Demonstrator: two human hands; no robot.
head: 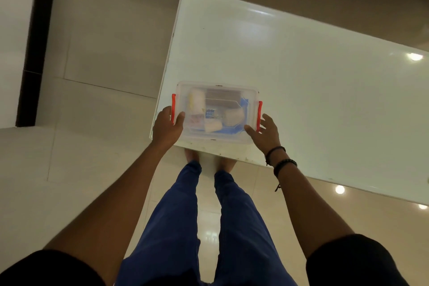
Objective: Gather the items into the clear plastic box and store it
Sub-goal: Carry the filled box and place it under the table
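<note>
Desk (pixel 301 72): white and glossy, its near corner toward the person.
Clear plastic box (pixel 216 112): lidded, on that near corner, red latches at both short ends; items inside blurred.
Left hand (pixel 167 126): clasps the box's left end, thumb on the lid, fingers (pixel 166 110) beside the red latch.
Right hand (pixel 263 131): at the right end, thumb on the lid, fingers (pixel 267 119) spread beside the latch; a firm hold cannot be told.

A glossy white desk (pixel 301 72) is being shown across the right of the frame. Ceiling lights are being reflected in the pale tiled floor (pixel 97 58); a dark vertical strip (pixel 37 42) is being seen at upper left.
</note>
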